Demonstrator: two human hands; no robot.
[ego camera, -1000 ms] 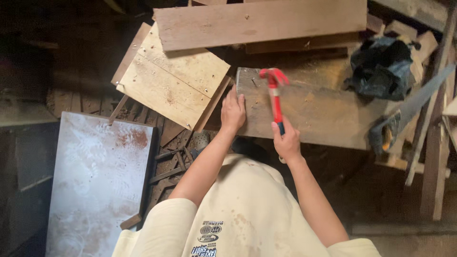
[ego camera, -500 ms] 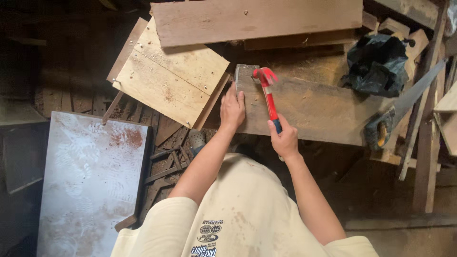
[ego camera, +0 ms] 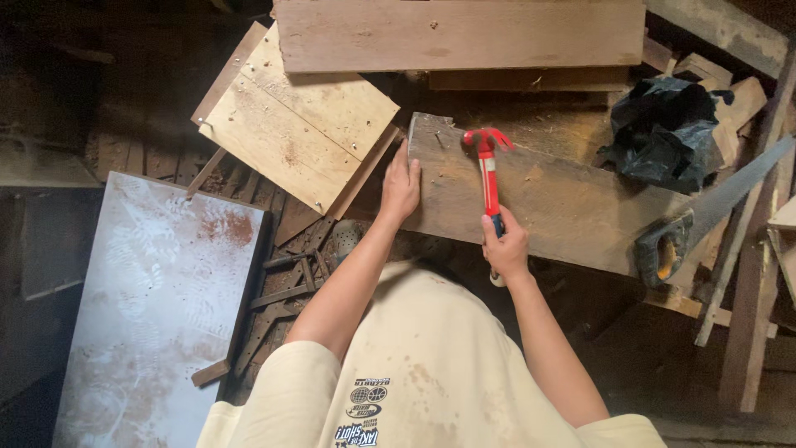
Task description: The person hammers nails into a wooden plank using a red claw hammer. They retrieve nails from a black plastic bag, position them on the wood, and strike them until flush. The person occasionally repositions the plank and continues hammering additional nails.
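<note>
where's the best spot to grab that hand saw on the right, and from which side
Grip the hand saw by its dark looped handle, coming from the lower left. The handle end points that way and lies free at the plank edge; the blade runs up right.

You're looking straight down from your head camera, the only view here, so nothing overlaps with a second one. It faces the floor and the weathered plank [ego camera: 547,195] lying across the middle of the frame, close enough that your cream shirt fills the bottom edge and both forearms run up into shot. The plank's left end sits near centre; its right end reaches toward the right border, under the handsaw [ego camera: 705,220].
</note>
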